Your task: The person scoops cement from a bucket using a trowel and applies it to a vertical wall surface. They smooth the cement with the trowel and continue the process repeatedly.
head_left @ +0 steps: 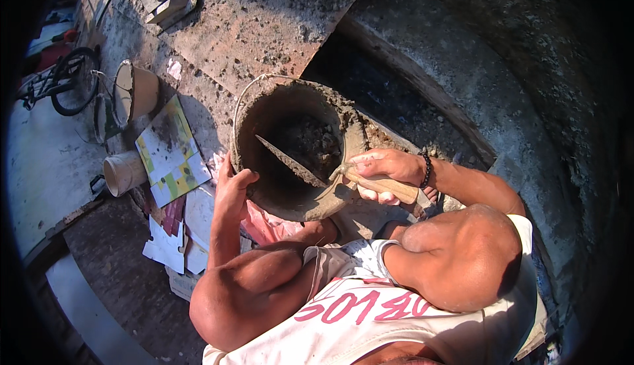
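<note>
A mortar-crusted bucket [264, 203] is tipped in front of me, its mouth facing up toward me and dark, lumpy mortar [310, 142] lying inside. The fingers of my left hand [232, 183] grip the near left side of its rim. In my right hand [389, 170], at the right of the rim, is a trowel with a wooden handle [396, 189]. The trowel's pointed blade [288, 159] reaches across the bucket's mouth and is coated with mortar. Some fingers of both hands are partly hidden.
Left of the bucket lie a patterned board [173, 150] and scattered sheets. Another bucket [137, 92], a small pail [124, 173] and a bicycle wheel [76, 81] are farther left. A dark trench [370, 74] runs beyond the bucket. Plastering tools [165, 5] sit at the far left.
</note>
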Motion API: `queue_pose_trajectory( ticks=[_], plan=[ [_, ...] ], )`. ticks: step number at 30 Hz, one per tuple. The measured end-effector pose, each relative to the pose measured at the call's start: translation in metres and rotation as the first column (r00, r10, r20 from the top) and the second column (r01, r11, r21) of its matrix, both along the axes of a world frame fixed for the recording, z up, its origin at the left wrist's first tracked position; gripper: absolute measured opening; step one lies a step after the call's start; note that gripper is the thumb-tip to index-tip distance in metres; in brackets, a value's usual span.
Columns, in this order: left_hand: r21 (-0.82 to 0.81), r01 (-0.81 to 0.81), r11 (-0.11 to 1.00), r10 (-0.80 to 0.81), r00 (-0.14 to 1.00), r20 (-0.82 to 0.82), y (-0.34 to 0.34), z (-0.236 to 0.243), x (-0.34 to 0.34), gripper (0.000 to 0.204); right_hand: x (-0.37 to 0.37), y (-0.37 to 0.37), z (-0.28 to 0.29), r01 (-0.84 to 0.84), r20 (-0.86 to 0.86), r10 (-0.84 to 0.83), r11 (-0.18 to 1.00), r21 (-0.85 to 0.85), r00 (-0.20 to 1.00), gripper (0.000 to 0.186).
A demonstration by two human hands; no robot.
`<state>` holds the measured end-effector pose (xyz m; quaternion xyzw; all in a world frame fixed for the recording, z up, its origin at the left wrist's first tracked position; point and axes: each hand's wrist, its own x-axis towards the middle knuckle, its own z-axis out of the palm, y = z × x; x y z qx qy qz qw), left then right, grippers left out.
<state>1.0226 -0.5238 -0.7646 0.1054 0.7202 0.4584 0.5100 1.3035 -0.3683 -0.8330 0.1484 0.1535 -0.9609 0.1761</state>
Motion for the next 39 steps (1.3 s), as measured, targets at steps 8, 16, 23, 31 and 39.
queue_pose_trajectory(
  ticks=[8, 16, 23, 31, 39],
  plan=[
    [-0.026, -0.053, 0.998, 0.051, 0.997, -0.064, -0.007, 0.002, 0.003, 0.057, 0.038, 0.024, 0.003, 0.222, -0.019, -0.250, 0.817, 0.532, 0.968, 0.071],
    [-0.069, -0.065, 0.995, 0.064, 0.998, -0.013, -0.008, -0.001, 0.001, 0.062, 0.088, 0.048, -0.127, 0.103, 0.307, -0.464, 0.671, 0.734, 0.831, 0.022],
    [-0.049, -0.051, 0.997, 0.051, 0.999, -0.005, -0.003, -0.003, 0.001, 0.067, 0.061, 0.037, -0.242, -0.062, 0.586, -0.560, 0.690, 0.721, 0.586, 0.026],
    [-0.075, -0.077, 0.994, 0.077, 0.997, 0.001, -0.008, -0.003, 0.002, 0.063, 0.181, -0.004, -0.218, -0.154, 0.689, -0.556, 0.716, 0.681, 0.465, 0.050],
    [-0.080, -0.067, 0.995, 0.067, 0.998, -0.004, -0.005, -0.004, -0.001, 0.063, 0.208, 0.041, -0.178, -0.506, 0.607, -0.188, 0.396, 0.766, 0.772, 0.041]
  ],
)
